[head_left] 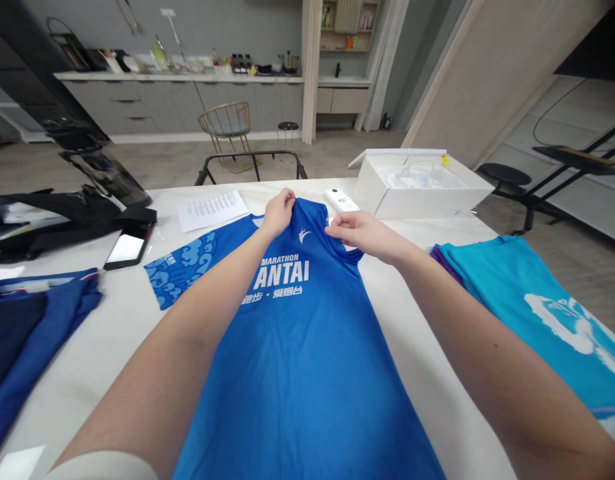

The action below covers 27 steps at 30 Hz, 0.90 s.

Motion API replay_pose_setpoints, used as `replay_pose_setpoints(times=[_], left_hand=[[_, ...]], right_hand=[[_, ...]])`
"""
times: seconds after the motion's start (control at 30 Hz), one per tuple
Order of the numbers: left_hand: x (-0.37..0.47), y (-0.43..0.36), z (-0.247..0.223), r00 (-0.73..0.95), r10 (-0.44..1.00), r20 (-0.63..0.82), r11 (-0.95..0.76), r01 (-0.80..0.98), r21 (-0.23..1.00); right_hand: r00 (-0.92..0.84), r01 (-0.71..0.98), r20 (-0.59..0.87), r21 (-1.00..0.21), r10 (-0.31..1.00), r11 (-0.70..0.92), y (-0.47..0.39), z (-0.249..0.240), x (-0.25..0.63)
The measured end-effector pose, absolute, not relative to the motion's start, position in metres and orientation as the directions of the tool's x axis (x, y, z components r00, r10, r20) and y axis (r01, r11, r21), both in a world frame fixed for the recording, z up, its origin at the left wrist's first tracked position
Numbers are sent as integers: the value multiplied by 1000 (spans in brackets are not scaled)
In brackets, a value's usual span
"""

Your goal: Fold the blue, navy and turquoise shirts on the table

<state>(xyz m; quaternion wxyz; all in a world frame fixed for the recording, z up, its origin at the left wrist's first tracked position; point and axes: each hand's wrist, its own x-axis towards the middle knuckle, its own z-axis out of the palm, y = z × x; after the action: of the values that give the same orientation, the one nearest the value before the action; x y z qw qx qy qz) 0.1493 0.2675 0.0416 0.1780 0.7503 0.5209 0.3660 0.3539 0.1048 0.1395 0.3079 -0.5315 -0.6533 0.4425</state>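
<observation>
A blue marathon T-shirt [307, 360] with white lettering lies front side up on the white table, its hem running out of view toward me. My left hand [279, 212] is closed on the shirt near the collar and lifts the cloth slightly. At the shirt's right shoulder, my right hand [355, 233] pinches the fabric between thumb and fingers. The patterned left sleeve [182, 267] is spread flat, while the right sleeve is bunched under my right hand. My left forearm covers part of the lettering.
Turquoise folded clothes [532, 313] lie at right, dark blue clothes [42, 320] at left. Along the far side are a sheet of paper [212, 210], a white remote-like object [341, 200] and an open white box [422, 200]. A phone [127, 247] rests near a black bag [42, 220].
</observation>
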Motion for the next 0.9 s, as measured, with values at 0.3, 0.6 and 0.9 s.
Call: replay_pose_setpoints(times=[0.3,0.6,0.9], left_hand=[[63,208,51,42,997,-69,51,335,941],[9,107,26,97,994,-57,-73,942,329],[15,82,19,110,992,-59,-97,977,189]], right_hand=[[-510,506,-48,-825,859,254,99,128,197],[-187,940,109,-268,976,210,169,38,236],[-230,966,37,-111,972,233,219,17,217]])
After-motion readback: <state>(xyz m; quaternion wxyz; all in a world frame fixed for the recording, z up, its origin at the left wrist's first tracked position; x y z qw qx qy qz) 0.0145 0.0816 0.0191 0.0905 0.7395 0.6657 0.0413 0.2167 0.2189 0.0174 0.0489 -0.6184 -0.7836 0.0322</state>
